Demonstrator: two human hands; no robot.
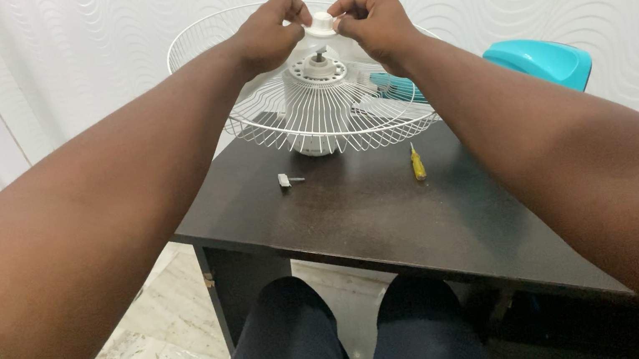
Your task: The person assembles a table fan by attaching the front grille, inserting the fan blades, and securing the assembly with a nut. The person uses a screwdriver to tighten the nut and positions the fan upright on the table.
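While both arms reach forward over the dark table (357,207), the left hand (268,35) and the right hand (374,23) meet above the middle of a white wire fan guard (270,128), each pinching one side of a small round white cap (322,24) between thumb and fingertips. The cap sits between the two hands, held just above the fan's motor hub (319,78) and its short shaft. Below the right hand, on the table, lies a yellow screwdriver (417,163); below the left hand lies a small white part (286,180). Behind the right wrist a teal fan blade (394,85) shows through the wires, and farther right is a teal chair (542,60)
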